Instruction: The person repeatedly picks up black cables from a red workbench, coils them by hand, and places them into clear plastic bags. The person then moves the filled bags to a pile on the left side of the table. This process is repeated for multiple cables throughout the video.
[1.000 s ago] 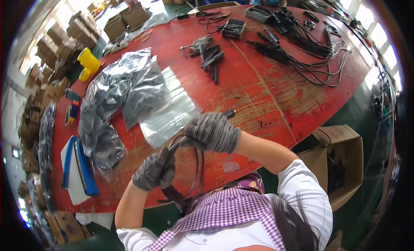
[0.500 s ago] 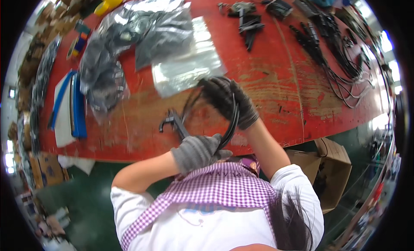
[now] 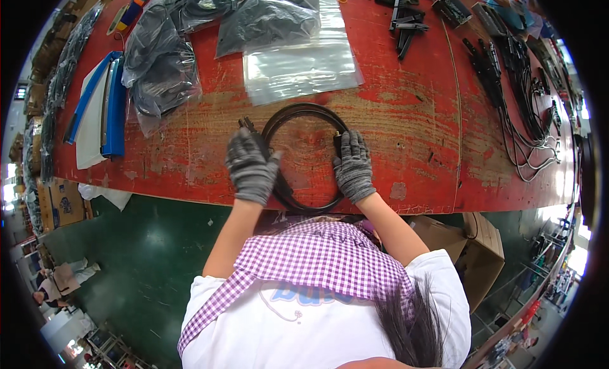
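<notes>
A coiled black cable (image 3: 303, 109) lies as a ring on the worn red table in front of me. My left hand (image 3: 250, 167), in a grey knit glove, rests on the ring's left side with its fingers stretched forward and the thumb apart. Beneath it lies a thicker black part whose end (image 3: 245, 123) sticks out past the fingertips; the rest is mostly covered. My right hand (image 3: 354, 167), gloved alike, lies flat with fingers extended on the ring's right side. A black plug with a brass-coloured tip (image 3: 338, 138) shows beside its fingers.
Beyond the coil lie clear plastic bags (image 3: 301, 74) and filled bags (image 3: 269, 23). A blue file holder (image 3: 114, 109) stands left. Black clip-like parts (image 3: 407, 25) lie at the back, more cables (image 3: 517, 83) at right. Below the table edge is an open cardboard box (image 3: 479, 258).
The cable was held up near my body between both hands; now it rests on the table as a ring. Both hands have flattened onto it, the left moving forward.
</notes>
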Action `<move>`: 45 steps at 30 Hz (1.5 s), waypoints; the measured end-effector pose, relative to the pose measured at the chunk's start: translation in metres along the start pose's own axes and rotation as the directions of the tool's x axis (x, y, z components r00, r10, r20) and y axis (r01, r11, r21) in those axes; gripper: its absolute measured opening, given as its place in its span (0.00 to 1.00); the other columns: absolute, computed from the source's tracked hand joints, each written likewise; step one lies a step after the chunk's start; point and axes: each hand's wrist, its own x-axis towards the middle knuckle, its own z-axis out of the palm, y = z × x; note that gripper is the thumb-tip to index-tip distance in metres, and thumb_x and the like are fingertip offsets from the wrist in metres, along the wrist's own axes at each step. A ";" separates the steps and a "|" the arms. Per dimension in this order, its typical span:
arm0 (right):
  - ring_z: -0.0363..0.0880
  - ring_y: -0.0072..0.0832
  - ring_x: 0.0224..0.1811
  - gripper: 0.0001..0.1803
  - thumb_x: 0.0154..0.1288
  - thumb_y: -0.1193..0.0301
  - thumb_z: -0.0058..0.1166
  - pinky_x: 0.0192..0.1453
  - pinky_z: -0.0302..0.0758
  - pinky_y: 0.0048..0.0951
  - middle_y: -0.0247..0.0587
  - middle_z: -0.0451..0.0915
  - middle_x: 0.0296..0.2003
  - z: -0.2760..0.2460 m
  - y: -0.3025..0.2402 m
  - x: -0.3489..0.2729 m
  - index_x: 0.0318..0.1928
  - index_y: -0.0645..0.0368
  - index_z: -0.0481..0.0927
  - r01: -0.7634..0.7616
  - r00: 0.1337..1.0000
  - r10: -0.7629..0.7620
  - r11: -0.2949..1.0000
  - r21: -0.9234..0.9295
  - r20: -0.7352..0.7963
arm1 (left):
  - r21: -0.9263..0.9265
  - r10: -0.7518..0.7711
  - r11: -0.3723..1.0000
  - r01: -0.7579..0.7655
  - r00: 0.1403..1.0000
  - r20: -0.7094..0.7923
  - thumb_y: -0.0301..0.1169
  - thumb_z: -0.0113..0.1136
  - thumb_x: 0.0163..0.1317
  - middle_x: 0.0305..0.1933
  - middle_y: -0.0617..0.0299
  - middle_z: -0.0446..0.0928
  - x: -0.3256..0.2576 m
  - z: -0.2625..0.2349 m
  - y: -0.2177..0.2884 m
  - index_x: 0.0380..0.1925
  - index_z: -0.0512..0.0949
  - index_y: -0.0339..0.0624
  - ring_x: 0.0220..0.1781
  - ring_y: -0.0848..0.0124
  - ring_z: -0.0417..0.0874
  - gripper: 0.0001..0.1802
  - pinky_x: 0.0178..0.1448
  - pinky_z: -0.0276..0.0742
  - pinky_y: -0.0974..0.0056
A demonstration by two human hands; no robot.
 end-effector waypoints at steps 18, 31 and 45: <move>0.65 0.44 0.57 0.27 0.56 0.67 0.50 0.63 0.58 0.40 0.52 0.68 0.52 -0.002 0.016 0.032 0.57 0.60 0.65 0.118 0.983 -0.086 0.972 0.202 -0.161 | -0.249 0.025 0.968 0.017 0.986 0.165 0.46 0.65 0.41 0.57 0.43 0.61 -0.007 0.030 0.001 0.59 0.62 0.53 0.59 0.47 0.61 0.42 0.63 0.56 0.48; 0.76 0.48 0.42 0.26 0.54 0.54 0.48 0.47 0.71 0.42 0.52 0.77 0.38 -0.054 0.249 0.272 0.46 0.61 0.71 -0.546 0.824 0.554 0.832 -0.096 0.118 | -0.404 0.111 0.911 -0.087 0.993 0.036 0.44 0.65 0.37 0.55 0.44 0.64 0.009 0.028 0.003 0.57 0.65 0.51 0.57 0.48 0.64 0.41 0.61 0.58 0.49; 0.73 0.29 0.18 0.29 0.51 0.73 0.52 0.22 0.69 0.30 0.36 0.73 0.18 -0.111 -0.001 -0.017 0.58 0.56 0.66 -0.105 0.977 -0.058 0.713 0.694 0.207 | -0.265 0.038 0.964 -0.012 0.995 0.092 0.48 0.63 0.38 0.56 0.44 0.62 -0.003 0.042 -0.006 0.58 0.64 0.51 0.58 0.49 0.61 0.42 0.62 0.55 0.48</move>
